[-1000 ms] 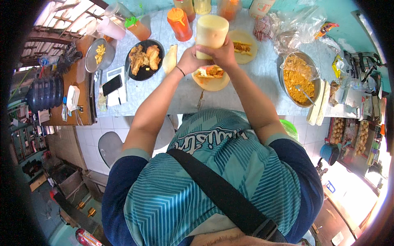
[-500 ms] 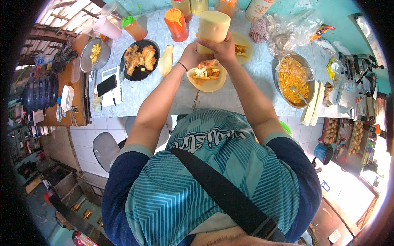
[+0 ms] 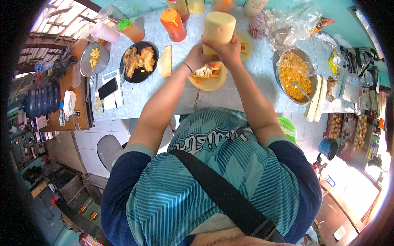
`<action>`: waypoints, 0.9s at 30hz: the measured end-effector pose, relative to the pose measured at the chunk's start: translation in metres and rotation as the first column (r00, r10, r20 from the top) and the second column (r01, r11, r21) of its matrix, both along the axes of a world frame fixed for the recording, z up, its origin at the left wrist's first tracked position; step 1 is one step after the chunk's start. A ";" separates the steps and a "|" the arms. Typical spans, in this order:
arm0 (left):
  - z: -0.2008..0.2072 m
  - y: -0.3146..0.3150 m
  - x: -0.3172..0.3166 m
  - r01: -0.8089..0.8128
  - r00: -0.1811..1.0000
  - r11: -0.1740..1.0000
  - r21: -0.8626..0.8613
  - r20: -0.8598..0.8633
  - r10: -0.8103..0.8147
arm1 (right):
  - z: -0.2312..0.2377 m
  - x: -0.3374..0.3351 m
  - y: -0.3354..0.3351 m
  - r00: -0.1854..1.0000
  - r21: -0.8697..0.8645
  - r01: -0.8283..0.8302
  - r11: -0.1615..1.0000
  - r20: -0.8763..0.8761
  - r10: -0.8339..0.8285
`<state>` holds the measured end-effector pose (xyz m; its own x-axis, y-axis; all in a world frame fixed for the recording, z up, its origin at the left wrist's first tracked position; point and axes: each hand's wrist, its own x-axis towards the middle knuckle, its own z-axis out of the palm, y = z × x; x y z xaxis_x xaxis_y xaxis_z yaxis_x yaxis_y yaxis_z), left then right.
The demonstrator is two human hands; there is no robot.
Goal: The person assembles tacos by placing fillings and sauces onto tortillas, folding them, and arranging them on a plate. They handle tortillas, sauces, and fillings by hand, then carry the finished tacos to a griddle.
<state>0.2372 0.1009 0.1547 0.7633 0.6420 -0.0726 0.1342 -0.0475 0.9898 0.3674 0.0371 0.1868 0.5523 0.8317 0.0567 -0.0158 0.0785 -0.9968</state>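
A pale yellow squeeze bottle (image 3: 219,28), its flat base up, is gripped between both my hands. My left hand (image 3: 198,58) wraps its lower left side. My right hand (image 3: 228,51) closes around the right side, thumb across the front. The bottle's lower end is hidden behind the fingers. Just below the hands is a yellow plate (image 3: 208,85) of food (image 3: 206,72), with white crumbly bits and orange-brown pieces on it. Another yellow plate (image 3: 249,49) of food lies behind my right hand, partly covered by it.
Left on the table are a black plate (image 3: 138,77) of fried pieces, a phone (image 3: 108,88) and a metal bowl (image 3: 85,65). An orange-red sauce bottle (image 3: 173,25) stands at the back. Rightward sits a large bowl of yellow food (image 3: 294,78) with a spoon, beside plastic bags (image 3: 299,18).
My hands and the bottle have shifted slightly right and toward me, still over the near plate. The whole view has turned a little. Both hands keep their hold.
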 end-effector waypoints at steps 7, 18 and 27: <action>-0.005 0.000 0.010 0.081 0.996 0.990 0.115 -0.032 -0.078 | 0.003 0.008 -0.008 0.999 -0.033 0.048 0.998 0.001 -0.048; -0.007 0.001 0.029 0.107 0.990 0.994 -0.031 0.095 -0.103 | 0.004 0.021 -0.014 0.997 0.084 0.070 0.994 -0.031 -0.068; 0.002 0.003 0.022 0.091 0.995 0.992 -0.092 0.060 -0.085 | 0.008 0.017 -0.007 0.998 0.034 0.058 0.998 -0.015 -0.058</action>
<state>0.2594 0.1040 0.1569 0.8211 0.5644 -0.0853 0.0777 0.0375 0.9963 0.3848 0.0296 0.1945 0.6003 0.7961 0.0767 -0.0243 0.1140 -0.9932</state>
